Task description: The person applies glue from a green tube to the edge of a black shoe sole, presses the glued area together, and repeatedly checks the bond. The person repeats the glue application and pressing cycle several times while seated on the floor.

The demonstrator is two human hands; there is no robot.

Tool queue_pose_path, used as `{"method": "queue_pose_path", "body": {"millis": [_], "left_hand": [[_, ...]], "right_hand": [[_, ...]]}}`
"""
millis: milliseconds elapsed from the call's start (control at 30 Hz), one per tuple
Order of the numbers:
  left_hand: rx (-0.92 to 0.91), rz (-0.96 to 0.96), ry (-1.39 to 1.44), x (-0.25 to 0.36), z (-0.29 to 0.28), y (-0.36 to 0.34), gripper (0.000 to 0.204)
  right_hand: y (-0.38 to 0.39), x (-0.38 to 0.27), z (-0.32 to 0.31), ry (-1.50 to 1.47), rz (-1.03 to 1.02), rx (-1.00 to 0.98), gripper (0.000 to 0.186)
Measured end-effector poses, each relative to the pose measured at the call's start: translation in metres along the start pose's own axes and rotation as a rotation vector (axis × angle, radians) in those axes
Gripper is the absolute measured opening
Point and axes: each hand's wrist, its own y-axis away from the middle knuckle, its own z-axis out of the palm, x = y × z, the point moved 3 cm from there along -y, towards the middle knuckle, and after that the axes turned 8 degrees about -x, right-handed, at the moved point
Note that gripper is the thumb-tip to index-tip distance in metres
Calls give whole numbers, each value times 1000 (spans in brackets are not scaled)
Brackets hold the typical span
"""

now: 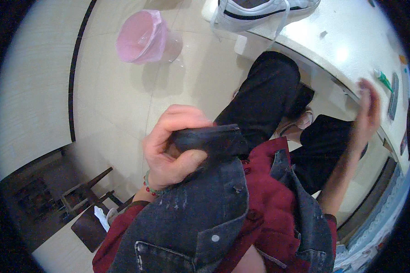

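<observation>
My left hand grips the folded edge of a dark grey denim garment, worn over a maroon buttoned layer. My right hand is raised by the white table's edge, blurred, just left of a green-and-white tube and a long grey item on the tabletop; whether it touches anything I cannot tell. My black-trousered legs show below, partly beside and under the table.
A white shoe with a black stripe and loose laces sits at the table's far end. A pink-lined bin stands on the tiled floor. Dark wooden furniture is at lower left, a pale panel at left.
</observation>
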Motion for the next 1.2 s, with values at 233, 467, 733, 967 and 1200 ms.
{"method": "queue_pose_path", "body": {"millis": [233, 467, 733, 967, 1200], "left_hand": [[-160, 68, 172, 1, 27, -14, 41], [-247, 58, 85, 3, 57, -26, 38], [-361, 125, -55, 10, 69, -28, 35], [-358, 148, -63, 13, 70, -21, 34], [-337, 150, -49, 12, 66, -16, 35]], "right_hand": [[46, -149, 61, -537, -322, -535, 52], [60, -159, 52, -567, -246, -553, 47], [85, -156, 30, -590, -104, -470, 41], [97, -155, 28, -598, -108, -481, 38], [96, -158, 32, -612, -138, -506, 35]]}}
